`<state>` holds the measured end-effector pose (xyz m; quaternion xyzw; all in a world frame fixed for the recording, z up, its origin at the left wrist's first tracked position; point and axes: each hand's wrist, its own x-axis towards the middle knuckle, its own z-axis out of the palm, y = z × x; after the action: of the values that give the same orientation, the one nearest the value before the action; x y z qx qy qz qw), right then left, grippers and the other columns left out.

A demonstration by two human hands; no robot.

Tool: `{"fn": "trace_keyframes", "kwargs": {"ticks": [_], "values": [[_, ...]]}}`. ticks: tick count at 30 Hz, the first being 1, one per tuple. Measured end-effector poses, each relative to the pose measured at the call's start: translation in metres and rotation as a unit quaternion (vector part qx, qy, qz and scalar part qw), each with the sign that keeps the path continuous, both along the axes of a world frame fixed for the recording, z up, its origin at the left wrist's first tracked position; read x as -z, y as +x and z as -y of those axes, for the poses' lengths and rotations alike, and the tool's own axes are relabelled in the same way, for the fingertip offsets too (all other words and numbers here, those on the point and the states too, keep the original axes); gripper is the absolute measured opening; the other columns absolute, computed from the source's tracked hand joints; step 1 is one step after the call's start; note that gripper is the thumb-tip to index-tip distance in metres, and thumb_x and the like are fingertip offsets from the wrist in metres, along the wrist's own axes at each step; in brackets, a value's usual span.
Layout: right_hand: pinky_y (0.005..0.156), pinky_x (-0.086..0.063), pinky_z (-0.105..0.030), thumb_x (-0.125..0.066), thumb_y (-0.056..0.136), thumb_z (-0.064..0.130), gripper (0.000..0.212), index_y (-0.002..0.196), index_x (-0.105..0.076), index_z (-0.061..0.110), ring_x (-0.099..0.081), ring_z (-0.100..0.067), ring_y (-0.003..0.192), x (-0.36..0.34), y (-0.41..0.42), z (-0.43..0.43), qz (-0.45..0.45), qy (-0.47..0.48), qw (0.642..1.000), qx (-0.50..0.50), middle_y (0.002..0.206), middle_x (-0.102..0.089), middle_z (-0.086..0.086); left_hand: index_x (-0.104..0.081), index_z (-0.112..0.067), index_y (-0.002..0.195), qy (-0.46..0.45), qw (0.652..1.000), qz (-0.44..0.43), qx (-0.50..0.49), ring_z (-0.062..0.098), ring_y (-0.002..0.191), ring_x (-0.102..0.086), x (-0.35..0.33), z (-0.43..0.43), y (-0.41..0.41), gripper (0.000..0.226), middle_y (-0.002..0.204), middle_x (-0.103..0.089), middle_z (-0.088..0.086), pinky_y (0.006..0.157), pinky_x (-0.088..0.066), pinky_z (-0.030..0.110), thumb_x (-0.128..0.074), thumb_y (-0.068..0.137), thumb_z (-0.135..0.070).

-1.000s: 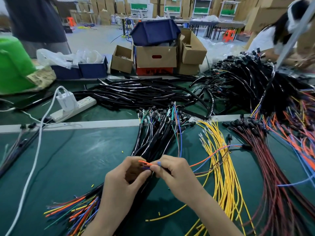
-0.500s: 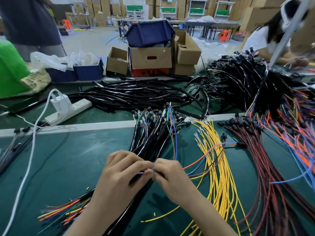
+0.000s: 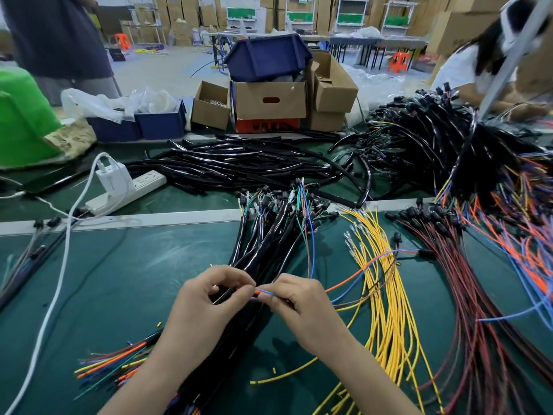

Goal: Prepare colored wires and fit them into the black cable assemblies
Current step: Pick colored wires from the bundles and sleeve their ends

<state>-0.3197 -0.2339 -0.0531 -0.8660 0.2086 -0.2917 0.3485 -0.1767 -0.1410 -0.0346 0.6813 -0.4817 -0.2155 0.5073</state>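
Your left hand grips one black cable end while your right hand pinches orange and blue wires just beside it, so this fitting looks unfinished, with loose yellow wires to its right waiting.

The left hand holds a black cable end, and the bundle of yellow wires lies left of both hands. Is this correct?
No. The head view shows the bundle of yellow wires right of both hands. The left hand does hold the black cable end; the right hand pinches orange and blue wires.
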Motion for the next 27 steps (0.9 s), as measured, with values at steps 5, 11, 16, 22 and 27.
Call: {"fn": "trace_keyframes", "kwargs": {"ticks": [5, 11, 16, 22, 27], "values": [[0.068, -0.033, -0.007, -0.058, 0.093, 0.020, 0.022, 0.107, -0.073, 0.010, -0.049, 0.010, 0.069, 0.003, -0.001, 0.002, 0.006, -0.002, 1.000, 0.002, 0.072, -0.046, 0.023, -0.068, -0.018, 0.079, 0.026, 0.980, -0.193, 0.029, 0.009, 0.080, -0.067, 0.003, -0.001, -0.004, 0.013, 0.086, -0.071, 0.001, 0.081, -0.052, 0.031, -0.066, 0.083, -0.007], [0.068, -0.034, -0.009, -0.055, 0.095, 0.023, 0.022, 0.106, -0.073, 0.015, -0.048, 0.006, 0.069, 0.007, -0.002, 0.002, -0.015, 0.000, 1.000, -0.006, 0.073, -0.048, 0.015, -0.066, -0.019, 0.097, 0.030, 0.982, -0.179, 0.051, 0.024, 0.082, -0.070, 0.007, -0.007, -0.008, 0.034, 0.088, -0.070, 0.006, 0.084, -0.055, 0.041, -0.067, 0.068, -0.036], [0.069, -0.035, -0.014, -0.054, 0.095, 0.021, 0.025, 0.111, -0.071, 0.013, -0.047, 0.000, 0.070, 0.009, -0.001, 0.003, -0.039, -0.008, 0.999, -0.020, 0.077, -0.053, 0.002, -0.067, -0.027, 0.088, 0.041, 0.992, -0.107, 0.042, 0.015, 0.067, -0.064, 0.010, -0.005, -0.013, 0.021, 0.081, -0.063, 0.003, 0.067, -0.052, 0.028, -0.075, 0.069, -0.032], [0.070, -0.039, -0.022, -0.050, 0.098, 0.023, 0.027, 0.116, -0.068, 0.013, -0.052, -0.014, 0.075, 0.010, -0.002, 0.001, -0.050, -0.025, 0.998, -0.035, 0.083, -0.053, -0.006, -0.063, -0.007, 0.078, 0.045, 0.992, -0.110, 0.041, 0.013, 0.063, -0.061, 0.011, 0.000, -0.014, 0.007, 0.069, -0.062, 0.005, 0.060, -0.052, 0.022, -0.065, 0.084, -0.004], [0.080, -0.045, -0.016, -0.062, 0.090, 0.020, 0.026, 0.115, -0.066, 0.011, -0.059, -0.005, 0.085, 0.008, -0.005, 0.000, 0.007, 0.002, 1.000, -0.022, 0.096, -0.067, 0.000, -0.063, -0.002, 0.075, 0.039, 0.965, -0.258, 0.012, 0.014, 0.068, -0.064, 0.015, 0.001, -0.010, 0.014, 0.069, -0.065, 0.007, 0.065, -0.054, 0.019, -0.059, 0.085, 0.006]]}}
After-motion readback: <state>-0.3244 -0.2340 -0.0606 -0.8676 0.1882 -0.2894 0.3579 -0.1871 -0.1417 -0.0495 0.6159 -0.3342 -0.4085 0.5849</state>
